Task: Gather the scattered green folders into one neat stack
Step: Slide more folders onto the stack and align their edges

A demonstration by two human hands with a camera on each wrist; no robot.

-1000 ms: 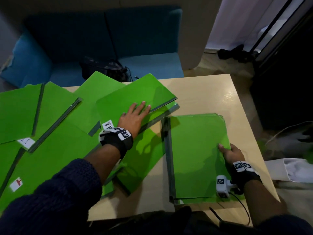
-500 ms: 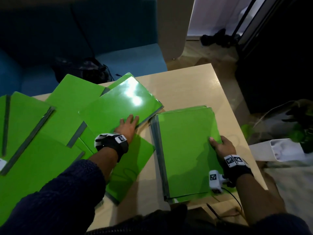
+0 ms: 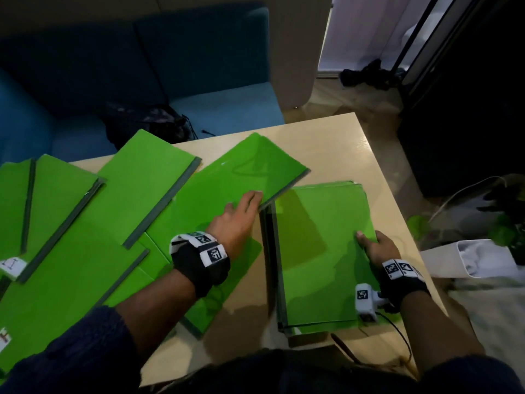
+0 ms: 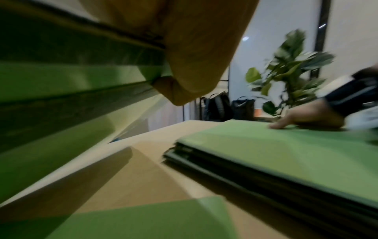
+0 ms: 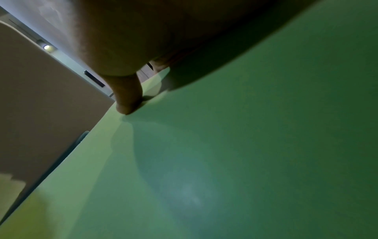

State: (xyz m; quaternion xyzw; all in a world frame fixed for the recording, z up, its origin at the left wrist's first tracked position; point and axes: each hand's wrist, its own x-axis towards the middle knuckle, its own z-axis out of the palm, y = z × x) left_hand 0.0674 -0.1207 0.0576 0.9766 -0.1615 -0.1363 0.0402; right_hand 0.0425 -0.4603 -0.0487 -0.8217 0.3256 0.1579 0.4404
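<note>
Near edge: right hand point(image 3: 377, 247) rests at rt side of the folder stack point(image 3: 318, 251) on the desk point(image 3: 335, 137), thumb on top sheet; other fingers hidden, grip unclear. Mid: left hand point(image 3: 237, 220) pinches a tilted folder point(image 3: 241, 172) by its corner, raised over stack's far-left corner. Beyond, to the left: loose folders point(image 3: 71, 223) overlapping. Far: blue sofa point(image 3: 142, 66).

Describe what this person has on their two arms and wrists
Both arms wear dark navy knitted sleeves pushed up the forearms. The left hand and right hand are bare. Each wrist has a black strap ringed with white blocks bearing black square-pattern markers. A small white marked box with a thin black cable hangs by the right wrist.
</note>
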